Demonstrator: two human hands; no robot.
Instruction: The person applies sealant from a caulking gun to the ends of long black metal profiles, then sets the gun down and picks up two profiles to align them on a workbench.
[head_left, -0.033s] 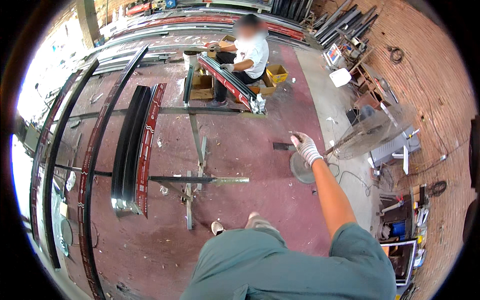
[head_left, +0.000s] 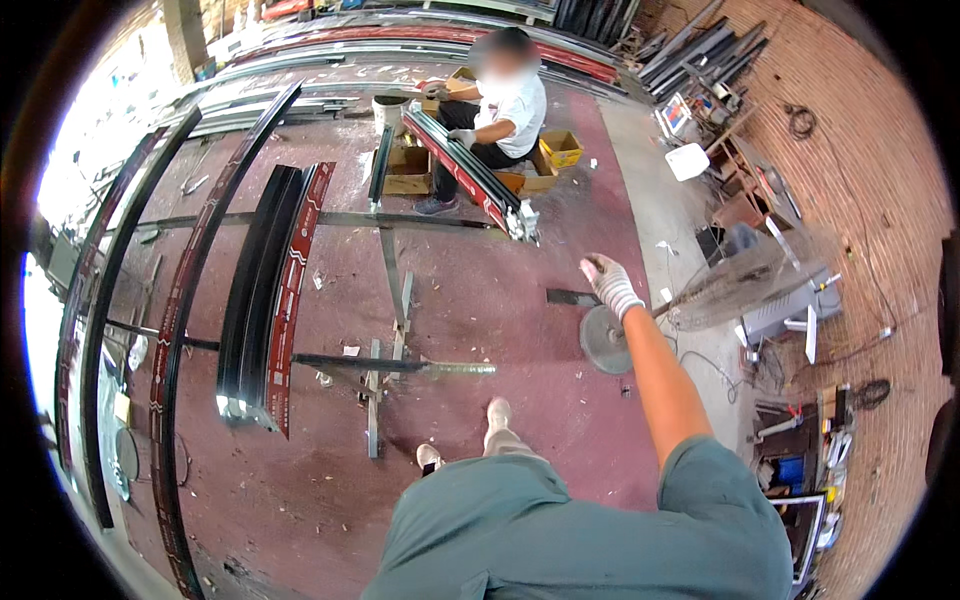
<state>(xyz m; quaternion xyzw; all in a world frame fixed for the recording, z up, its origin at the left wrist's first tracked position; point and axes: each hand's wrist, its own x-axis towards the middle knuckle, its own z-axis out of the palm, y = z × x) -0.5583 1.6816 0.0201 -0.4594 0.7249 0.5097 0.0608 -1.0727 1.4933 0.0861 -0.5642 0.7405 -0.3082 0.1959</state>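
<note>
My right hand [head_left: 614,288], in a white knitted glove with bare fingertips, is held out in front of me at the right. Its fingers are curled together, and whatever they may hold is too small to make out. Beyond the hand, below it in view, is the round grey base [head_left: 606,340] of a standing fan. The fan's wire cage [head_left: 757,283] leans off to the right of my wrist. My left hand is out of view.
Dark profiles [head_left: 250,290] with red film lie across a rack [head_left: 375,362] at left. A seated person [head_left: 510,110] in gloves holds a bundle of profiles [head_left: 460,165] beside cardboard boxes [head_left: 407,172]. Tools and cables line the brick wall [head_left: 850,200].
My foot shows further forward on the floor. The right hand stays almost in place, its fingers turned slightly. The view has shifted a little.
</note>
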